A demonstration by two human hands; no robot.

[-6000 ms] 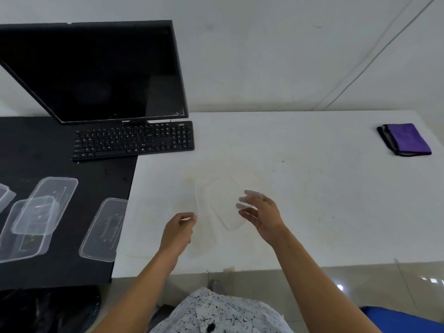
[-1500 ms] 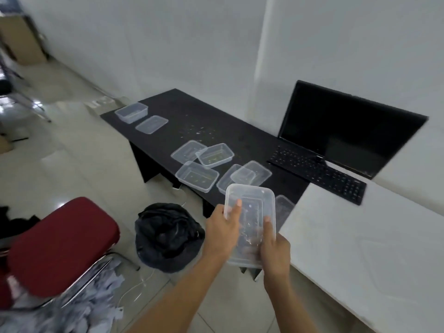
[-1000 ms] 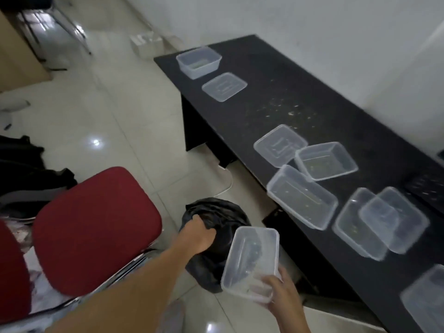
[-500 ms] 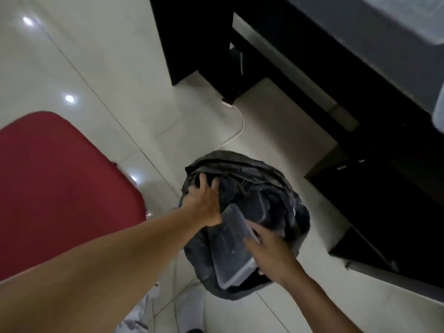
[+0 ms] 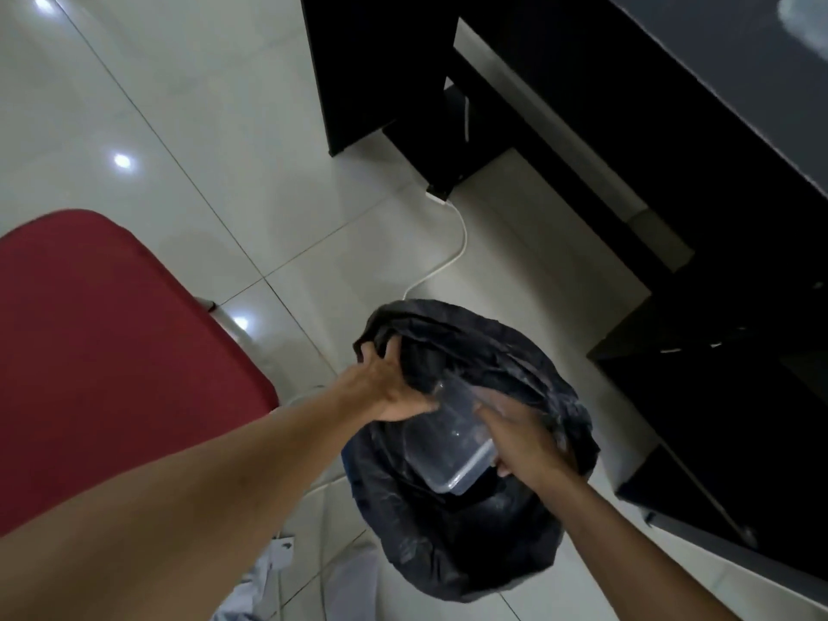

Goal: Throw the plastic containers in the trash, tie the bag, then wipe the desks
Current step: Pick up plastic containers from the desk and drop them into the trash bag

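Observation:
A black trash bag [image 5: 484,544] sits on the tiled floor below me. My left hand [image 5: 385,378] grips the bag's rim at its upper left and holds the mouth apart. A clear plastic container [image 5: 452,445] is tilted into the bag's mouth, half inside it. My right hand [image 5: 524,441] holds the container by its right side, fingers spread along it. A blurred bit of another clear container [image 5: 806,20] shows on the black desk at the top right corner.
The black desk [image 5: 672,127] and its legs fill the upper right, close to the bag. A red chair seat [image 5: 103,351] stands at the left. A white cable [image 5: 448,257] runs across the floor from the desk leg to the bag. Papers [image 5: 278,575] lie by my feet.
The container has sunk a little deeper into the bag's mouth with my right hand. My left hand has closed tighter on the rim. The view has stayed on the bag.

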